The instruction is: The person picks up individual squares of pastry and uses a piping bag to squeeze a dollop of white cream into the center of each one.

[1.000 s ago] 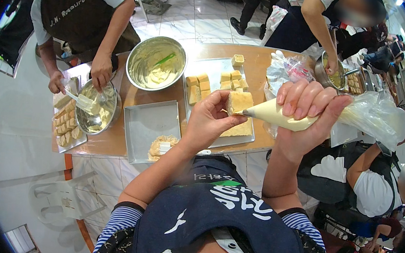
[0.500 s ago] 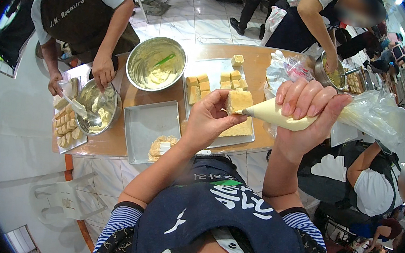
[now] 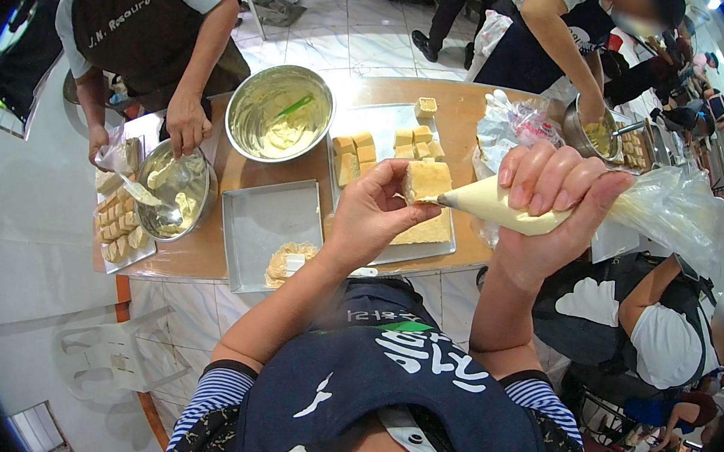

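Between the thumb and fingers of my left hand is a small block of yellow sponge cake, held up above the table. My right hand is wrapped round a clear piping bag filled with pale cream. The bag's metal tip points left and meets the cake's right lower edge, or nearly so. Its loose plastic end trails off to the right of my fist. Below my hands, a tray bears more cake blocks and an uncut cake slab.
A steel bowl of cream with a green-handled tool stands behind an empty-looking metal pan with crumbs. At left, a co-worker's hands work at another bowl beside a tray of cakes. Plastic bags lie at right.
The piping bag and my right hand have shifted slightly to the right. The co-worker at left has moved the hand at the bowl a little.
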`<state>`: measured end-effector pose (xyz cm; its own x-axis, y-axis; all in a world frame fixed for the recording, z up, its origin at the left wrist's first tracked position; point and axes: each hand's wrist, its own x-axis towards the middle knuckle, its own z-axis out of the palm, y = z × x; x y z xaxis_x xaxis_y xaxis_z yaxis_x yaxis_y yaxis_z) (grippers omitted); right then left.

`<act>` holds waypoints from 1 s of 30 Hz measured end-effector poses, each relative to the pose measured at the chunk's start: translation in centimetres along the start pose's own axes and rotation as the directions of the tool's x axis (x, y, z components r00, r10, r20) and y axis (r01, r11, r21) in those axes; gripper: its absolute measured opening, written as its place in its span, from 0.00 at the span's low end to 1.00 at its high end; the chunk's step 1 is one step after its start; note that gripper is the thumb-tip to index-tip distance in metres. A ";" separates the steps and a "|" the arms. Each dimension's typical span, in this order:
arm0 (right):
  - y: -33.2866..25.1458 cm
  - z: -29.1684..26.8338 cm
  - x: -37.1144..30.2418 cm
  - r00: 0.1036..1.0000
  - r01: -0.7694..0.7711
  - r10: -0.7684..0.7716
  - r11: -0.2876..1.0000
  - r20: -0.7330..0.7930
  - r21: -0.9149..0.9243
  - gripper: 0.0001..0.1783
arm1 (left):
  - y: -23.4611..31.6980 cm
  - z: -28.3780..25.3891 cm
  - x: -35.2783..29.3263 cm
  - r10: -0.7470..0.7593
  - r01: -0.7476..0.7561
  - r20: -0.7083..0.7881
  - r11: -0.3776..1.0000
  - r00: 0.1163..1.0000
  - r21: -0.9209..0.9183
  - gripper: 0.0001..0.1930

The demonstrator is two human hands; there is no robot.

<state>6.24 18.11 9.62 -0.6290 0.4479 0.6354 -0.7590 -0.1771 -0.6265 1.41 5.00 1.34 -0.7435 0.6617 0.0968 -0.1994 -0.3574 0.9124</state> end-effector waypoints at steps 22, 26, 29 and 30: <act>-0.2 0.2 -0.1 0.999 0.011 -0.011 1.000 -0.037 0.009 0.25 | 0.2 -0.3 -0.2 0.005 -0.004 0.004 0.999 1.000 -0.037 0.20; -0.2 0.3 -0.1 1.000 0.014 -0.014 1.000 -0.015 -0.021 0.25 | 0.3 -0.4 -0.2 -0.004 0.005 0.009 0.999 1.000 -0.041 0.20; -0.2 0.4 -0.1 1.000 0.016 -0.016 1.000 -0.015 -0.008 0.25 | 0.4 -0.3 -0.3 -0.015 0.015 0.004 0.998 1.000 -0.053 0.20; -0.2 0.3 -0.1 0.999 0.021 -0.020 1.000 -0.030 0.006 0.25 | 0.5 -0.3 -0.3 -0.014 0.014 0.001 0.998 1.000 -0.067 0.20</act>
<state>6.42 17.82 9.83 -0.6081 0.4777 0.6341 -0.7727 -0.1730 -0.6107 1.34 4.40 1.62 -0.7398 0.6676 0.0842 -0.2522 -0.3911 0.8851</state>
